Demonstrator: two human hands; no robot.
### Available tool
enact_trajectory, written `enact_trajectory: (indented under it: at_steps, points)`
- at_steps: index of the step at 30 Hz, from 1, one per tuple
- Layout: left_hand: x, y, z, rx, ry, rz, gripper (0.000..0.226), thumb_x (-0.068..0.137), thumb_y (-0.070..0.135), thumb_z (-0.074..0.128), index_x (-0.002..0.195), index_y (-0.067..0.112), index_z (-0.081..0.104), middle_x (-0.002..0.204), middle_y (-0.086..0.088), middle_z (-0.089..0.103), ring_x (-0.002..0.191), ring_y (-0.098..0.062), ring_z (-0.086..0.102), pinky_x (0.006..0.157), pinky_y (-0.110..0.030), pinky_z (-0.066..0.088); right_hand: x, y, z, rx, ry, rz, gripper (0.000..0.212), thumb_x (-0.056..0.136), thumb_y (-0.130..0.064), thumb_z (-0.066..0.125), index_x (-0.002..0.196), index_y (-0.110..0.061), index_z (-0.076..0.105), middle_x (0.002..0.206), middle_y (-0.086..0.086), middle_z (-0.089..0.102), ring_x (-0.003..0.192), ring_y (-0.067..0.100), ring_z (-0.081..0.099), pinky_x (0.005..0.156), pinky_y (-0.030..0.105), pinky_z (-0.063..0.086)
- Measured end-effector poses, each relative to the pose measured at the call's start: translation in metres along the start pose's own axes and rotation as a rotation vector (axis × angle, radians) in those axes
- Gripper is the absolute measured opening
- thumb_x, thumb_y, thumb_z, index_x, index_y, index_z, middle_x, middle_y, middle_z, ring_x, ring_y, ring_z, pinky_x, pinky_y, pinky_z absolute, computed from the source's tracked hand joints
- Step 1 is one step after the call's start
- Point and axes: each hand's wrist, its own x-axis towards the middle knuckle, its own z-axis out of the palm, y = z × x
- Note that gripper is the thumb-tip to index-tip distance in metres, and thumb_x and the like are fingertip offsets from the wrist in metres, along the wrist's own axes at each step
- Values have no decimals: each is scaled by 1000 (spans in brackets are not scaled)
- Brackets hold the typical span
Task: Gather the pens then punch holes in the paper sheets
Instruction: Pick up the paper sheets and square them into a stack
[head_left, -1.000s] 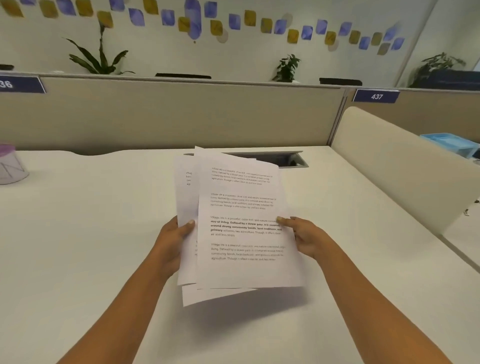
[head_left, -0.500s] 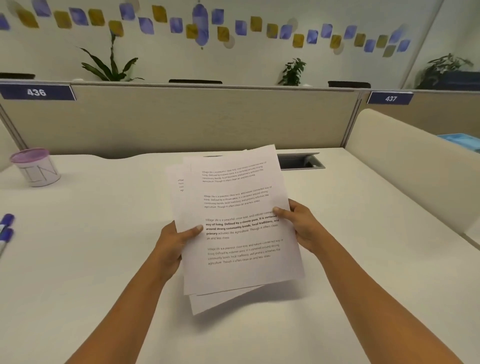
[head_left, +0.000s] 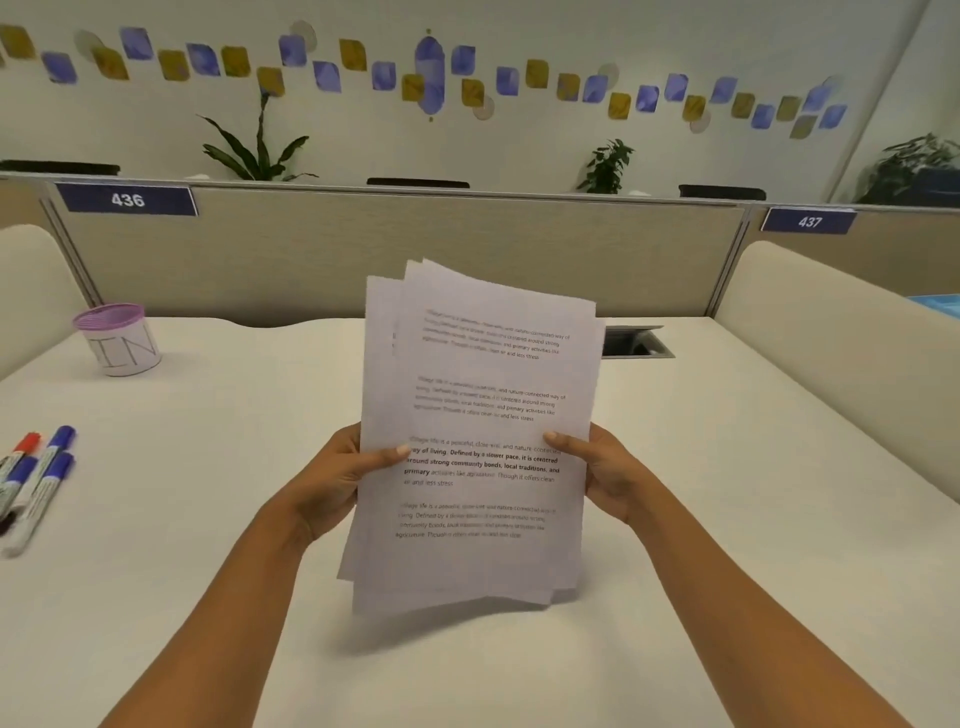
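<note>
Holding the paper sheets (head_left: 483, 415) upright in the head view, the left hand (head_left: 337, 478) and right hand (head_left: 608, 473) each grip a side edge, thumbs on the printed front. The stack's lower edge seems just clear of the table (head_left: 208, 545). The sheets sit fanned, so tapping that edge down would likely square them for punching. Well left of the left hand lie the pens (head_left: 36, 478), ungathered, with a purple-rimmed cup (head_left: 122, 343) beyond. No punch is visible.

The single head-worn camera looks forward and down, close over the desk (head_left: 208, 519) toward the partition (head_left: 395, 249).
</note>
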Motion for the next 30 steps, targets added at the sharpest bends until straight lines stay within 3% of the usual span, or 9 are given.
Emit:
enact_trajectory:
  at_steps: [4, 10, 15, 21, 25, 27, 30]
  points:
    - [5, 2, 1, -10, 69, 19, 41, 70, 14, 68, 111, 11, 65, 103, -9, 73, 91, -27, 71, 68, -32, 58, 3, -5, 12, -15, 22, -64, 42, 69, -19, 73, 109, -14, 66, 109, 10, 72, 96, 28, 70, 72, 37, 59]
    - [12, 8, 9, 39, 222, 213, 34, 60, 8, 78, 92, 18, 72, 92, -3, 76, 84, -23, 72, 72, -36, 59, 3, -16, 25, 7, 119, -266, 32, 63, -12, 76, 94, -13, 71, 95, 6, 75, 85, 26, 72, 68, 35, 58]
    - [11, 2, 11, 102, 257, 386, 29, 67, 11, 71, 92, 27, 73, 96, 4, 74, 83, -17, 70, 65, -24, 56, -1, -17, 27, -119, 136, -344, 37, 66, -12, 75, 102, -11, 69, 101, 8, 73, 87, 28, 69, 74, 39, 59]
    - [12, -11, 12, 110, 248, 311, 33, 65, 15, 73, 95, 30, 72, 101, 5, 74, 91, -18, 70, 68, -22, 56, -2, -8, 31, -200, 122, -283, 37, 69, -16, 74, 106, -11, 68, 106, 12, 71, 94, 33, 66, 81, 43, 57]
    - [19, 0, 19, 131, 318, 288, 25, 65, 23, 71, 89, 30, 71, 92, 3, 74, 84, -23, 70, 70, -35, 56, 2, -10, 37, -215, 171, -293, 23, 75, -11, 75, 97, -15, 70, 103, 12, 72, 94, 35, 66, 83, 48, 56]
    - [22, 9, 20, 125, 343, 286, 26, 64, 24, 71, 90, 24, 70, 92, -1, 74, 84, -28, 69, 73, -42, 56, 5, -14, 38, -206, 189, -305, 19, 73, -11, 76, 89, -20, 71, 97, 7, 73, 89, 31, 67, 80, 45, 57]
    - [24, 15, 19, 125, 338, 290, 23, 64, 24, 72, 86, 25, 72, 87, 2, 75, 79, -22, 70, 71, -38, 57, 5, -18, 35, -197, 173, -317, 22, 65, -18, 79, 85, -22, 72, 91, 1, 75, 82, 23, 70, 75, 38, 59]
